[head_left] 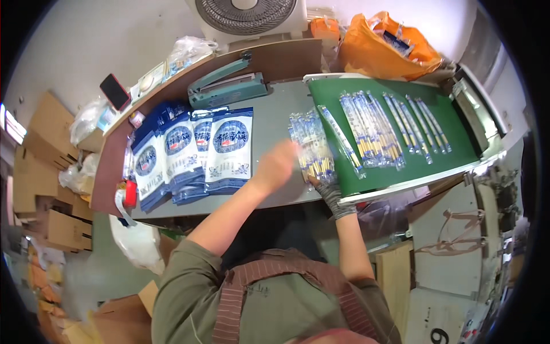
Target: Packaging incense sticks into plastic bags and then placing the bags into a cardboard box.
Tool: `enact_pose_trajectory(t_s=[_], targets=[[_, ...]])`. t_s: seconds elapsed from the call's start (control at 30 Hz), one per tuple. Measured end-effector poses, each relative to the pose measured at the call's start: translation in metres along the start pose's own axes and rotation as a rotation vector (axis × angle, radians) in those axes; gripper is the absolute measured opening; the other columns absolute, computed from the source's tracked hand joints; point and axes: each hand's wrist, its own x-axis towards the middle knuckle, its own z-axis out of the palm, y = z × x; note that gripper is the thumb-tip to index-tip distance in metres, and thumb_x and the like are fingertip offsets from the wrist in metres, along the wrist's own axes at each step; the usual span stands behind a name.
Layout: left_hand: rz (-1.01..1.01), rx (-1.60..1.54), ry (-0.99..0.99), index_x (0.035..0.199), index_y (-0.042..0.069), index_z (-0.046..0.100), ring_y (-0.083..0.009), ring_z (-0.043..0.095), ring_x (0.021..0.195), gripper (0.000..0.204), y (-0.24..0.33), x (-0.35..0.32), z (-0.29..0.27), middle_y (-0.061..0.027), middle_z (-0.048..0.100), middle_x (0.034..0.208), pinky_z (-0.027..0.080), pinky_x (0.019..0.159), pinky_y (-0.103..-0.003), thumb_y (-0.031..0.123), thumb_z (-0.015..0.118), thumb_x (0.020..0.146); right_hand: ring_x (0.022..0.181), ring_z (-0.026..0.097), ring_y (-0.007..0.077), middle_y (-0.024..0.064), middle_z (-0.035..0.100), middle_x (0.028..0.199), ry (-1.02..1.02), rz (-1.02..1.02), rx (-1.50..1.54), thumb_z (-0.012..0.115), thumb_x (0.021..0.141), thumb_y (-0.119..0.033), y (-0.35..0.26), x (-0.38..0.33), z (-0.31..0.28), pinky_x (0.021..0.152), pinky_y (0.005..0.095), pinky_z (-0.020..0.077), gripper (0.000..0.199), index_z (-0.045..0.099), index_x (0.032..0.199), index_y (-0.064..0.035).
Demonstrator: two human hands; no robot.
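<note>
- The bundle of slim wrapped sticks (pixel 316 143) lies on the grey worktop (pixel 270 109), beside the left edge of the green belt; clock directions below run from this bundle.
- At 8 o'clock, the bare left hand (pixel 278 165) is at the bundle's left edge, blurred; I cannot tell how far open its fingers are or whether they hold anything.
- Between 5 and 6 o'clock, the right hand (pixel 328 192), in a grey striped glove, is at the bundle's lower end; its fingers are partly hidden, so I cannot tell their opening or grip.
- At 3 o'clock, more wrapped sticks (pixel 372 132) lie in rows on the green belt (pixel 458 129).
- At 9 o'clock, blue-and-white pouches (pixel 232 143) lie overlapping.
- At 10 o'clock stands a teal long-armed device (pixel 229 92).
- At 11 o'clock, farther off, is a fan (pixel 245 16).
- At 1 o'clock sits an open orange bag (pixel 387 54).
</note>
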Motion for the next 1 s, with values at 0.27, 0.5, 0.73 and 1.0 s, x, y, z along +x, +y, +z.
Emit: enact_pose_trajectory(t_s=[0.27, 0.5, 0.73, 1.0], targets=[[-0.468, -0.045, 0.077, 0.132, -0.006, 0.043, -0.0335, 0.055, 0.107, 0.05, -0.053, 0.015, 0.073, -0.0272, 0.052, 0.123, 0.043, 0.092, -0.042, 0.029, 0.045, 0.096, 0.139, 0.023, 0.0402, 0.0279, 0.026, 0.148, -0.19, -0.168, -0.419, 0.069, 0.074, -0.038, -0.084, 0.021, 0.04, 0.115, 0.0454, 0.0187, 0.091, 0.027, 0.145, -0.0006], [-1.03, -0.929, 0.076, 0.142, 0.001, 0.032, -0.017, 0.057, 0.103, 0.056, -0.032, -0.049, -0.053, -0.0114, 0.057, 0.121, 0.046, 0.088, -0.034, 0.025, 0.048, 0.095, 0.132, 0.039, 0.0353, 0.0293, 0.04, 0.139, -0.53, 0.246, 0.833, 0.064, 0.085, -0.035, -0.089, 0.038, 0.064, 0.107, 0.0412, 0.033, 0.073, 0.034, 0.14, 0.003], [-1.212, -1.033, -0.031, 0.116, 0.004, 0.055, -0.0241, 0.06, 0.094, 0.044, -0.082, -0.029, -0.042, -0.0129, 0.061, 0.103, 0.048, 0.079, -0.039, 0.041, 0.046, 0.094, 0.106, 0.053, 0.0218, 0.013, 0.054, 0.122, -0.4, 0.752, 0.464, 0.071, 0.084, -0.028, -0.159, 0.095, 0.113, 0.091, 0.0343, 0.0441, 0.067, 0.041, 0.136, 0.0007], [-0.253, -0.602, 0.327, 0.151, 0.006, 0.001, -0.0293, 0.042, 0.12, 0.1, -0.031, -0.011, -0.106, -0.0208, 0.032, 0.14, 0.031, 0.105, -0.038, 0.054, 0.061, 0.086, 0.093, 0.058, 0.0144, 0.0053, 0.061, 0.108, -0.195, 0.063, 0.861, 0.074, 0.08, -0.014, -0.248, 0.088, 0.037, 0.077, 0.0299, 0.0499, 0.053, 0.049, 0.126, -0.0047]])
